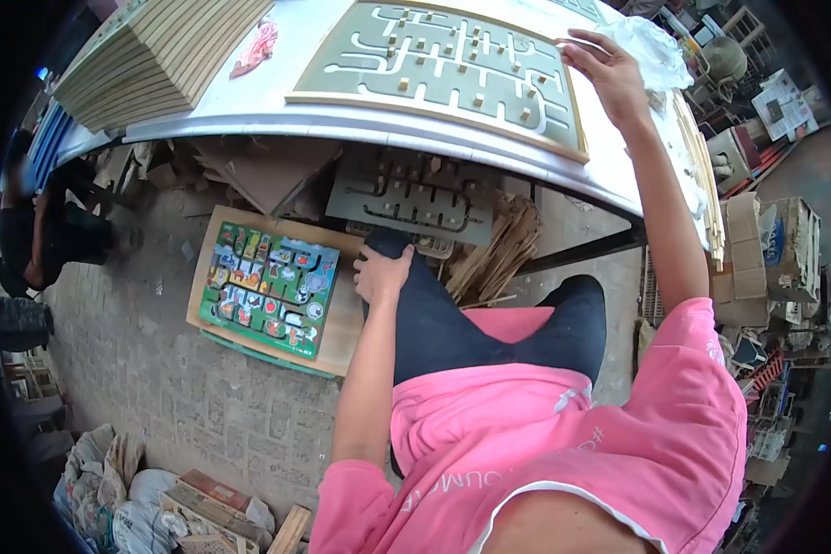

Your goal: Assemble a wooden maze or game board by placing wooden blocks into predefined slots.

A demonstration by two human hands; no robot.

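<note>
On the white-covered table lies a grey-green board [425, 74] in a light wooden frame, cut with white branching grooves and set with several small wooden blocks. My right hand [611, 78] reaches to the frame's upper right edge, with fingers stretched out and fingertips at the rim; nothing shows in its grasp. My left hand [383, 275] rests on my left knee, fingers spread, holding nothing. Left of that knee, a green maze board [268, 291] with colourful pictures and dark grooves lies on a plain wooden panel. Under the table is another grooved board [411, 198], partly in shadow.
A tall stack of wooden panels [157, 69] stands on the table's left, beside a crumpled pink cloth [257, 48]. Clear plastic [651, 51] lies at right. Wood scraps [503, 245] are under the table. Another person [46, 222] is at far left; sacks [111, 489] lie lower left.
</note>
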